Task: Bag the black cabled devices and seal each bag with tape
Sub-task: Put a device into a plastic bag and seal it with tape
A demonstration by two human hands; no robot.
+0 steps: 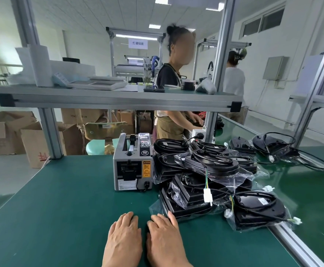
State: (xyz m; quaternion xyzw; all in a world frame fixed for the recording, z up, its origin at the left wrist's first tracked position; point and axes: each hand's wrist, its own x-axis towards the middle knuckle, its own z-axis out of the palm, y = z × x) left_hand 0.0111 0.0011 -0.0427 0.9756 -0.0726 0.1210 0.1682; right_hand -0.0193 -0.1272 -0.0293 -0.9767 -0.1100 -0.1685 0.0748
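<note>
My left hand (pixel 124 236) and my right hand (pixel 165 236) lie flat, palms down, side by side on the green table mat (pixel 61 209) at the near edge, holding nothing. Right of them is a heap of black cabled devices in clear plastic bags (pixel 205 174); my right hand's fingertips nearly touch the lowest bag. One bagged device (pixel 259 211) lies at the table's right rim. A grey tape dispenser machine (pixel 133 164) stands behind my hands. Unbagged black devices with cables (pixel 272 145) lie on the green conveyor (pixel 311 189) at the right.
An aluminium shelf (pixel 118 100) spans above the table, carrying white foam rolls and trays. Frame posts stand at left and right. Cardboard boxes (pixel 9 135) sit on the floor at back left. A person (pixel 172 105) works beyond the table, another further back.
</note>
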